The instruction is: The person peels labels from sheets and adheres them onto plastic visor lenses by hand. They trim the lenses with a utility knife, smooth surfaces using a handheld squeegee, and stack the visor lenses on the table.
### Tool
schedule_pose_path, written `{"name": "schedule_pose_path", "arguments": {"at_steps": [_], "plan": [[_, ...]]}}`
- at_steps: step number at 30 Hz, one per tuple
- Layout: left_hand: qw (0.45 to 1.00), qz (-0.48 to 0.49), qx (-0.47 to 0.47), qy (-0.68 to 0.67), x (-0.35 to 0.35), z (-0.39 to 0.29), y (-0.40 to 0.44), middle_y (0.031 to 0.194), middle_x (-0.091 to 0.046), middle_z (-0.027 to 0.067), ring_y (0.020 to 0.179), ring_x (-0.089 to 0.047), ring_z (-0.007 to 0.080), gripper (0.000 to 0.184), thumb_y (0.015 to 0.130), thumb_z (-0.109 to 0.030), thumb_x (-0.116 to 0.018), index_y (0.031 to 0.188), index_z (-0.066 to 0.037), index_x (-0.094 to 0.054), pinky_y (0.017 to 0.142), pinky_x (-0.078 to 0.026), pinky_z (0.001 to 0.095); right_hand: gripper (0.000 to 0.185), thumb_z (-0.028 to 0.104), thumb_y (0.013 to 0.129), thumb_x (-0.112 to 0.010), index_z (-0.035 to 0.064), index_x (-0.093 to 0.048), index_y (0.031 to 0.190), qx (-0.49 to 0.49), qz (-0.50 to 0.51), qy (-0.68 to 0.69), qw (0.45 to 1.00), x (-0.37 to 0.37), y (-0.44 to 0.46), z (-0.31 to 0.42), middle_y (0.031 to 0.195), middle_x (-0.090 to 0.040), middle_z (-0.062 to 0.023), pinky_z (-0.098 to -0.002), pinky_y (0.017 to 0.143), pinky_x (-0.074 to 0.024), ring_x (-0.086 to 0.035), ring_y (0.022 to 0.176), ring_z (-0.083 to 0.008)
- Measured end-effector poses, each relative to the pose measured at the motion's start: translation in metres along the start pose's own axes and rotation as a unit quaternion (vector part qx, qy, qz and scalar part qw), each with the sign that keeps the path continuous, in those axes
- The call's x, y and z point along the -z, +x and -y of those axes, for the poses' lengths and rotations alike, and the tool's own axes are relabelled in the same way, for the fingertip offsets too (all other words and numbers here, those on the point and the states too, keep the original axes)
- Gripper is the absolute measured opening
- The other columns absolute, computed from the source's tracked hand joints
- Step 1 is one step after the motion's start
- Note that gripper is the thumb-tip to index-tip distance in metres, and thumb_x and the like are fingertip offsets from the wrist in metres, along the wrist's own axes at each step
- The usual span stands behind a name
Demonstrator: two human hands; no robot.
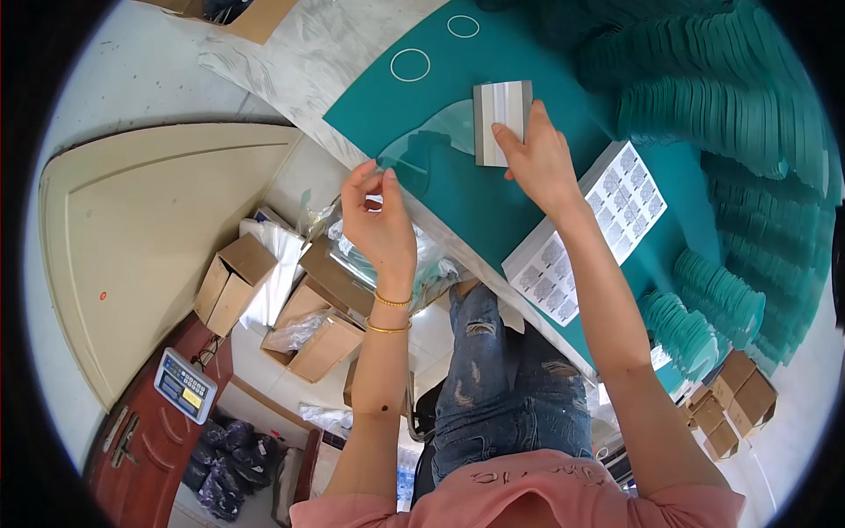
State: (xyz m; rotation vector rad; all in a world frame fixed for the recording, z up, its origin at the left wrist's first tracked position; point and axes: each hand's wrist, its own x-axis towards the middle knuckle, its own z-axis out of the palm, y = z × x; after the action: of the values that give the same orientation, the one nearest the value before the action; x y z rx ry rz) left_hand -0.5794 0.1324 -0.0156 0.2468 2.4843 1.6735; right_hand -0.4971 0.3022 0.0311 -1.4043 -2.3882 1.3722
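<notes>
My right hand [540, 163] grips a flat rectangular squeegee-like block [489, 123], pale with grey edges and a shiny middle strip. Its thumb lies on top, and the block rests over one end of a clear curved film piece [449, 128] on the green mat [480, 216]. At the near-left edge of the mat, my left hand [378, 211] is closed in a pinch beside the film's other end. Whether the film's edge is between those fingertips is hard to make out.
Printed sheets [629, 198] lie stacked beside my right forearm. Many green film pieces [722, 114] stand in rows at the right. Two white rings [410, 65] mark the far mat. Cardboard boxes [326, 348] and a scale [185, 385] are below left.
</notes>
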Motion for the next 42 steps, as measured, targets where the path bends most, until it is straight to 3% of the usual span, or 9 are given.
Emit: {"name": "schedule_pose_path", "arguments": {"at_steps": [5, 7, 8, 10, 17, 32, 36, 42], "plan": [[0.999, 0.001, 0.002, -0.039, -0.009, -0.026, 0.002, 0.079, -0.065, 0.0009, 0.065, -0.049, 0.0044, 0.023, 0.085, -0.007, -0.069, 0.107, -0.005, -0.061, 0.059, -0.038, 0.0197, 0.033, 0.019, 0.090, -0.057, -0.0093, -0.043, 0.102, -0.038, 0.024, 0.001, 0.999, 0.003, 0.002, 0.005, 0.076, -0.064, -0.0274, -0.0419, 0.058, -0.0529, -0.064, 0.056, -0.0318], [0.998, -0.004, -0.005, -0.057, -0.012, -0.037, 0.003, 0.079, -0.066, 0.0010, 0.065, -0.050, 0.0048, 0.025, 0.085, -0.007, -0.069, 0.107, -0.005, -0.060, 0.059, -0.038, 0.0200, 0.040, 0.026, 0.090, -0.059, -0.0094, -0.045, 0.104, -0.035, 0.025, 0.003, 0.999, 0.003, 0.005, 0.001, 0.082, -0.065, -0.0246, -0.0353, 0.051, -0.0492, -0.062, 0.051, -0.0240], [0.998, -0.001, -0.014, -0.066, -0.013, -0.044, 0.004, 0.081, -0.065, 0.0013, 0.065, -0.051, 0.0063, 0.024, 0.085, -0.007, -0.069, 0.107, -0.005, -0.061, 0.059, -0.038, 0.0210, 0.040, 0.026, 0.090, -0.059, -0.0094, -0.045, 0.104, -0.036, 0.024, 0.003, 0.999, 0.003, 0.005, 0.001, 0.082, -0.065, -0.0246, -0.0353, 0.051, -0.0492, -0.062, 0.051, -0.0240], [0.997, 0.003, -0.023, -0.076, -0.014, -0.053, 0.003, 0.082, -0.064, 0.0016, 0.066, -0.051, 0.0079, 0.023, 0.085, -0.007, -0.069, 0.106, -0.004, -0.061, 0.059, -0.039, 0.0219, 0.033, 0.020, 0.090, -0.057, -0.0090, -0.044, 0.100, -0.035, 0.027, -0.003, 0.999, 0.004, 0.006, 0.003, 0.078, -0.065, -0.0275, -0.0424, 0.059, -0.0533, -0.065, 0.058, -0.0331], [0.994, 0.020, -0.042, -0.099, -0.014, -0.067, 0.000, 0.083, -0.065, 0.0022, 0.065, -0.051, 0.0068, 0.026, 0.084, -0.007, -0.071, 0.107, -0.004, -0.061, 0.058, -0.039, 0.0210, 0.035, 0.020, 0.089, -0.058, -0.0099, -0.044, 0.101, -0.036, 0.033, 0.001, 0.999, 0.005, 0.008, 0.001, 0.079, -0.065, -0.0277, -0.0411, 0.057, -0.0533, -0.065, 0.058, -0.0334], [0.998, 0.012, -0.007, -0.062, -0.003, -0.046, 0.002, 0.079, -0.066, 0.0022, 0.062, -0.047, 0.0034, 0.026, 0.085, -0.008, -0.071, 0.108, -0.004, -0.060, 0.057, -0.037, 0.0180, 0.038, 0.022, 0.090, -0.058, -0.0098, -0.044, 0.106, -0.011, 0.104, -0.009, 0.995, -0.002, 0.018, 0.010, 0.080, -0.065, -0.0241, -0.0375, 0.054, -0.0523, -0.065, 0.056, -0.0276], [0.998, 0.012, 0.011, -0.053, 0.002, -0.037, 0.004, 0.079, -0.066, 0.0021, 0.061, -0.046, 0.0032, 0.025, 0.085, -0.009, -0.070, 0.107, -0.004, -0.060, 0.056, -0.036, 0.0179, 0.037, 0.026, 0.091, -0.060, -0.0067, -0.045, 0.102, 0.054, 0.048, 0.099, 0.992, 0.014, 0.028, -0.008, 0.081, -0.066, -0.0220, -0.0350, 0.053, -0.0512, -0.065, 0.057, -0.0236], [0.998, 0.004, 0.022, -0.066, 0.003, -0.029, 0.004, 0.078, -0.066, 0.0019, 0.060, -0.045, 0.0022, 0.024, 0.086, -0.009, -0.070, 0.107, -0.004, -0.060, 0.056, -0.034, 0.0173, 0.036, 0.028, 0.091, -0.059, -0.0058, -0.046, 0.098, 0.038, 0.094, 0.018, 0.995, 0.021, 0.028, -0.006, 0.085, -0.065, -0.0204, -0.0348, 0.054, -0.0502, -0.062, 0.055, -0.0220]]}}
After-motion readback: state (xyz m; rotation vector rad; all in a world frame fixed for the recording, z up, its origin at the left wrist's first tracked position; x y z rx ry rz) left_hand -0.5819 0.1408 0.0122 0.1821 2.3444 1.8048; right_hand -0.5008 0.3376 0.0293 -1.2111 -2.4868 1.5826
